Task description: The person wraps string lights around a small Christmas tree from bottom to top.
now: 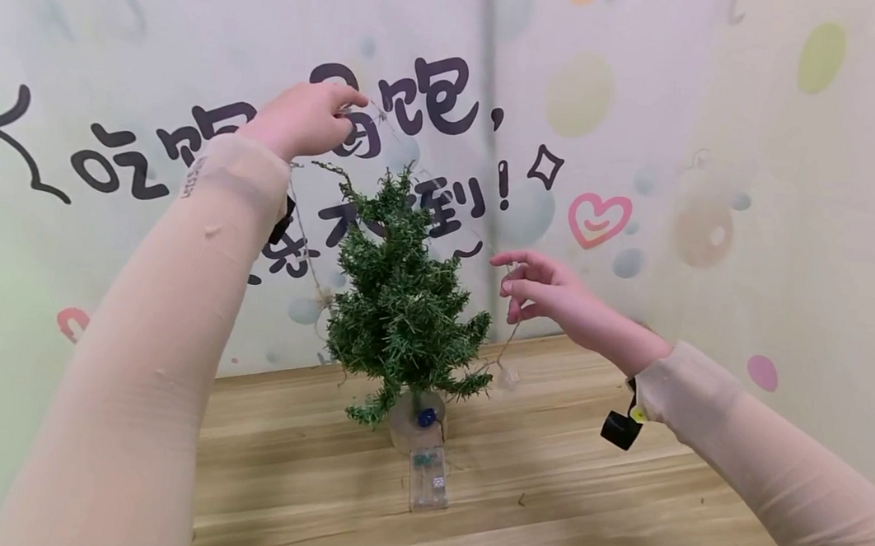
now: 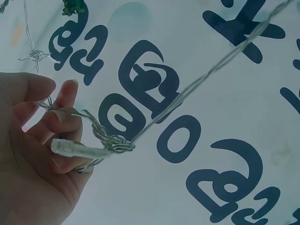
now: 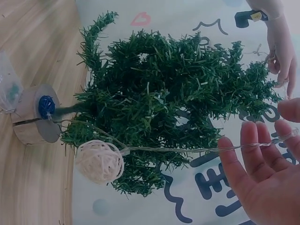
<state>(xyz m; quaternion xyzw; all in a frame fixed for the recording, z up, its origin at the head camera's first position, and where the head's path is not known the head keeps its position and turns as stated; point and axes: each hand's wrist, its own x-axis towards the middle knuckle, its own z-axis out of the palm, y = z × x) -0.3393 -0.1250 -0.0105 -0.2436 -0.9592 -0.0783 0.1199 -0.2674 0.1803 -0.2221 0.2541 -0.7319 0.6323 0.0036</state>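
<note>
A small green artificial Christmas tree stands between my hands. Above and left of its top, my left hand pinches the thin wire of a string of lights between thumb and fingers. A small clear bulb and a twisted loop of wire lie against those fingers. My right hand is right of the tree, its fingers loosely bent. In the right wrist view the wire runs across these fingers, with a gap between thumb and forefinger. A white woven ball hangs on the wire below this hand.
The tree's round wooden base rests on a wood-grain table. In front are a blue ball and a clear battery box. Behind stands a pale printed wall. More wire hangs on the tree's left side.
</note>
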